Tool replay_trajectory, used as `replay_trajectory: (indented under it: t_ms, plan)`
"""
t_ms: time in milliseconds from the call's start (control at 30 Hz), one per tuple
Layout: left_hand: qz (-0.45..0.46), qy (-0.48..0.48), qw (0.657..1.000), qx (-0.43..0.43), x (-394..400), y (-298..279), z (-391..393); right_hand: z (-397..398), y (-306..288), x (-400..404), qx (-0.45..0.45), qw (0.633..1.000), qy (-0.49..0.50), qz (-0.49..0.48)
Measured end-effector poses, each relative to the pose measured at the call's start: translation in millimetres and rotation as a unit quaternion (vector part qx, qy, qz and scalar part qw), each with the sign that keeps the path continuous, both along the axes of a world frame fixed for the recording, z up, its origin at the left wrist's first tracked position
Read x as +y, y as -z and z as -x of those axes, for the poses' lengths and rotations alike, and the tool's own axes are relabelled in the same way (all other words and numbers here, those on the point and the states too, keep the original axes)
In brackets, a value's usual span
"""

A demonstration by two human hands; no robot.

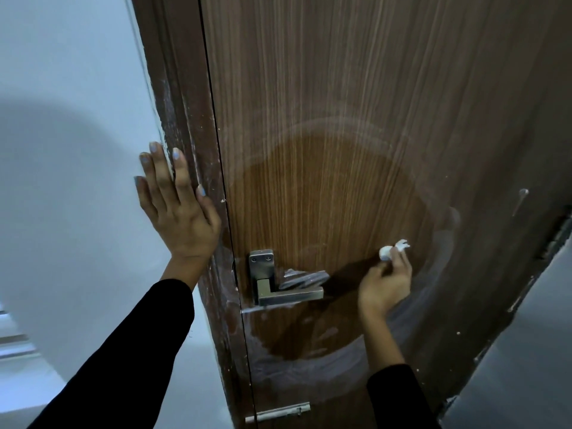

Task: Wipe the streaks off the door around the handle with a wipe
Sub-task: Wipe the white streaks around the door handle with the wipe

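A brown wood-grain door (356, 103) fills the middle of the view. Its square metal lever handle (288, 294) sits low at the door's left edge. A darker, wetter-looking oval patch (325, 212) surrounds the handle, ringed by whitish streaks (309, 363) below and to the right. My right hand (385, 283) is to the right of the handle, fingers closed on a small crumpled white wipe (391, 250) that it presses against the door. My left hand (176, 205) lies flat and open, straddling the door frame and the white wall.
The brown door frame (185, 150) left of the door carries white smears and specks. A white wall (68, 119) lies further left. A metal strike plate (278, 413) shows near the bottom. At right, the door's hinge edge (557, 236) meets a grey wall (526, 366).
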State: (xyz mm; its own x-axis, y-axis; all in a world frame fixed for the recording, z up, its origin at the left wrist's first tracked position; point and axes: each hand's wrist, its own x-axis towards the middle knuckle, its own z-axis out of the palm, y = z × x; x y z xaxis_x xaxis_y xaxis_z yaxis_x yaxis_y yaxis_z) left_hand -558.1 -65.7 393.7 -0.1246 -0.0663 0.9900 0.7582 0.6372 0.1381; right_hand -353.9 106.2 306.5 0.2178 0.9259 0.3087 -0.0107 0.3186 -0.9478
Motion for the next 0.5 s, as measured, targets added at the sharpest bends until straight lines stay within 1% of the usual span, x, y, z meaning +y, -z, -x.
replay_trajectory:
  t_ms: [33,67,100,167,233,267,300,400,433,467,500]
  plan:
    - [0.002,0.001,1.0,-0.001,0,0,0,3,-10,0,-0.004,1.0,0.011,-0.016]
    - [0.003,0.003,1.0,-0.001,0,0,-1,9,-22,-5,-0.019,0.998,0.016,-0.055]
    - [0.005,0.005,1.0,-0.001,0,-1,-1,14,-31,-12,-0.044,0.992,0.01,-0.117]
    - [0.008,0.005,1.0,-0.003,-1,-1,-1,23,-39,-29,-0.103,0.963,-0.045,-0.246]
    - [0.009,0.003,1.0,-0.004,-1,-1,0,25,-34,-39,-0.163,0.928,-0.103,-0.32]
    - [0.009,0.004,1.0,-0.006,-1,-2,0,22,-31,-40,-0.181,0.92,-0.11,-0.33]
    - [0.009,0.005,1.0,-0.006,-2,-2,0,20,-30,-39,-0.18,0.923,-0.104,-0.323]
    - [0.007,0.005,1.0,-0.008,-2,-3,-2,17,-43,-34,-0.093,0.963,-0.037,-0.25]
    - [0.007,0.006,1.0,-0.008,-1,-3,-3,21,-49,-36,-0.073,0.967,-0.026,-0.241]
    - [0.007,0.007,1.0,-0.007,-1,-3,-3,26,-54,-41,-0.069,0.964,-0.034,-0.253]
    - [0.008,0.008,1.0,-0.006,-2,-2,-3,32,-56,-49,-0.086,0.953,-0.063,-0.283]
